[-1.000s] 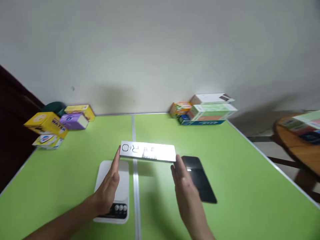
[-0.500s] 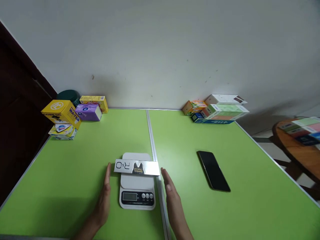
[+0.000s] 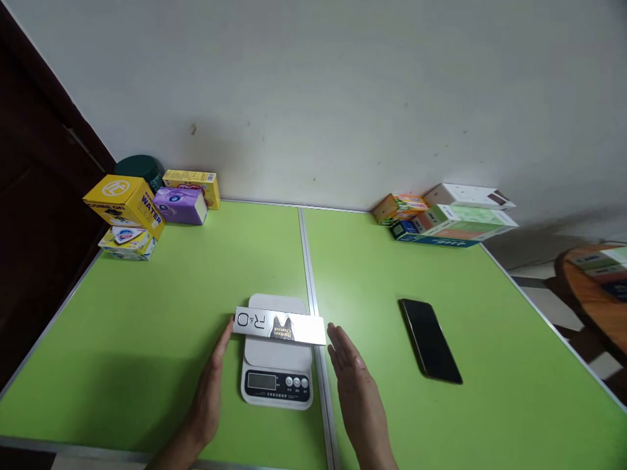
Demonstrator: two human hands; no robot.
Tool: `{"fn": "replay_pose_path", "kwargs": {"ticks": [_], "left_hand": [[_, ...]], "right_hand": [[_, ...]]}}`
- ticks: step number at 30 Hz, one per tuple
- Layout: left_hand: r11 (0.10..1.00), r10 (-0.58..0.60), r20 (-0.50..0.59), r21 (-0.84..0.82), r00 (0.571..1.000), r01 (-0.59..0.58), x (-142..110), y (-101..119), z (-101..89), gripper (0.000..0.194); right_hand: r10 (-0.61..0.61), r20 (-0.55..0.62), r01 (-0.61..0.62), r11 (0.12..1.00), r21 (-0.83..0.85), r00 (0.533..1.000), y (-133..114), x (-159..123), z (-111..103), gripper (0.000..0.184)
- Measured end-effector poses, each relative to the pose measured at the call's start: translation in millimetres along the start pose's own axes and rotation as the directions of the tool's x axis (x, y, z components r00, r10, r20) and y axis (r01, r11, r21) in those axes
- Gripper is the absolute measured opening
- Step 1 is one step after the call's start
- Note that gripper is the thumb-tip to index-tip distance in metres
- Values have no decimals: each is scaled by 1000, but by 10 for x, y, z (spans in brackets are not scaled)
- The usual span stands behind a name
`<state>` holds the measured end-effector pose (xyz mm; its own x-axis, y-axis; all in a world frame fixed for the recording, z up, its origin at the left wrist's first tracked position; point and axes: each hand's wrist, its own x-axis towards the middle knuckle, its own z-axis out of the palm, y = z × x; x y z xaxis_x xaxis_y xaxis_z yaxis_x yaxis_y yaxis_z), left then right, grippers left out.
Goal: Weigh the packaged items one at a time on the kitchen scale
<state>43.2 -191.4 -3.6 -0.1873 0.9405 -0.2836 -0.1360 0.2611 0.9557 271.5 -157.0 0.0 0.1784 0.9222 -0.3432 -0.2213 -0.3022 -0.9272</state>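
Note:
A long white box (image 3: 280, 326) printed with "R&O" lies across a white kitchen scale (image 3: 277, 365) near the front of the green table (image 3: 147, 313). My left hand (image 3: 209, 391) stands edge-up beside the box's left end, fingertips at or just touching that end, fingers straight. My right hand (image 3: 355, 388) is flat and open just right of the box's right end, a small gap between them. Neither hand holds anything.
A black phone (image 3: 430, 339) lies to the right of my right hand. Yellow, purple and white boxes (image 3: 142, 209) are stacked at the back left corner, more cartons (image 3: 443, 219) at the back right. A round wooden table (image 3: 595, 287) stands off to the right.
The box went from being held in the air between both hands to lying on the scale. Both hands have let go and stay beside its ends.

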Motion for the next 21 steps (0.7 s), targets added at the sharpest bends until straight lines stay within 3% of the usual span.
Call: {"fn": "replay_pose_path", "kwargs": {"ticks": [5,8,14,21], "left_hand": [[998,-53,29,-20,998,54,-20,39,59,65],[1000,-29,3,-6,1000,29,157,193,-29,69],[991,135,-127,10,983,-134,915,549,-450,79],[974,222,-293,14,930,-227,1847,538,-1007,67]], "right_hand": [[12,72,-11,1000,-25,997,-74,12,142,65],[14,138,-7,999,-51,990,-198,155,292,69],[63,307,-31,994,-108,949,-370,626,991,76],[75,479,-33,995,-96,875,-260,1167,1948,87]]}}
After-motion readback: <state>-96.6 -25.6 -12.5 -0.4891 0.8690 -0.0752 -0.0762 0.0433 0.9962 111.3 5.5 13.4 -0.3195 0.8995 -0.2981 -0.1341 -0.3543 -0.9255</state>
